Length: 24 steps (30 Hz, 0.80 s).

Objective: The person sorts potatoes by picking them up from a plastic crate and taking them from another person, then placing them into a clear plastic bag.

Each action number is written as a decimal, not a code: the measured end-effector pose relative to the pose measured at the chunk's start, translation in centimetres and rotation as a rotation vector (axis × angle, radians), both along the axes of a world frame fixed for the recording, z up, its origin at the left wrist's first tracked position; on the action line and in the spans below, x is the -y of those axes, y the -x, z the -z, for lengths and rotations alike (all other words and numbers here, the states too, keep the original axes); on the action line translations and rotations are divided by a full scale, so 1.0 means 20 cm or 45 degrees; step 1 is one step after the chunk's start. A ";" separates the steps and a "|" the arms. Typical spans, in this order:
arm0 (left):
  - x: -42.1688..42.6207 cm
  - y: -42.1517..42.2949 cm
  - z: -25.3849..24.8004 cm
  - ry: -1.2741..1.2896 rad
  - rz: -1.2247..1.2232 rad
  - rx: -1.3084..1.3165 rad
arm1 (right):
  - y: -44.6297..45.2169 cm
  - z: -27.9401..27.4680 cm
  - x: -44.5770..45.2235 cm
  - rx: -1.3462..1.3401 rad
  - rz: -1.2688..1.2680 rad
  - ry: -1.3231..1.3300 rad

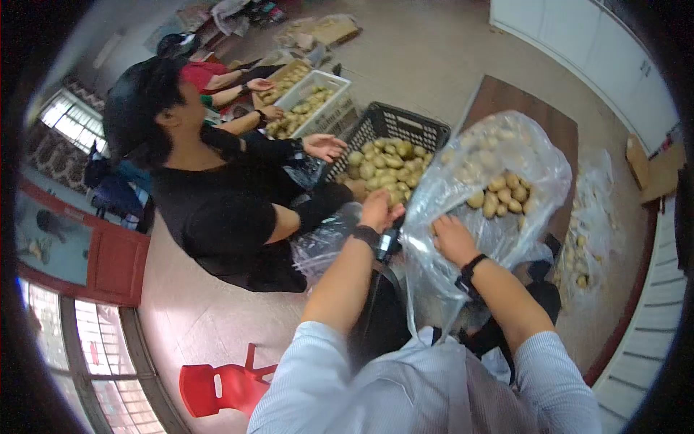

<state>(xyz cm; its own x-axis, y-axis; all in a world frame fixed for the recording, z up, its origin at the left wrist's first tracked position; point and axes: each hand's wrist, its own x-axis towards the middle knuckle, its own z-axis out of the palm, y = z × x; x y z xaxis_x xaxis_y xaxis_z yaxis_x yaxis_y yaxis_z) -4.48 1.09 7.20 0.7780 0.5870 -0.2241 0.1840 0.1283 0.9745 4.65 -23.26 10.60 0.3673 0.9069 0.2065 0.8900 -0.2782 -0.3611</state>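
A dark plastic crate [441,130] holds a heap of potatoes [390,165]. My left hand [381,211] is at the crate's near edge, beside the potatoes, with its fingers curled; whether anything is in them is hard to tell. To its right, my right hand [454,240] is at the opening of a large clear plastic bag [553,173], its fingers bent and closed around something too hidden to name. Several potatoes [508,194] lie inside this bag, and more show blurred through the plastic.
A co-worker in black sits at the left, hands near the crate. Beyond are a white crate [345,92] of potatoes and other people's arms. A brown table [499,98] stands under the bag. A red chair [231,387] is at lower left; bagged potatoes [582,246] lie right.
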 end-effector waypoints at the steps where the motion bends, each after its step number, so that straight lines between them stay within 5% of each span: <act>1: 0.01 -0.01 -0.03 0.336 -0.061 0.029 | 0.01 0.00 0.00 -0.016 0.029 0.028; 3: 0.03 -0.03 -0.05 0.733 -0.266 0.103 | 0.02 0.02 -0.02 0.005 0.068 0.113; 15: 0.04 -0.03 -0.10 0.695 -0.347 0.024 | 0.04 0.09 -0.01 0.099 0.011 0.371; 23: 0.01 0.00 -0.04 0.727 -0.360 0.020 | 0.00 0.16 0.14 -0.232 0.079 0.126; 24: -0.03 0.01 0.08 0.266 -0.225 0.056 | -0.01 0.19 0.15 -0.281 0.085 0.030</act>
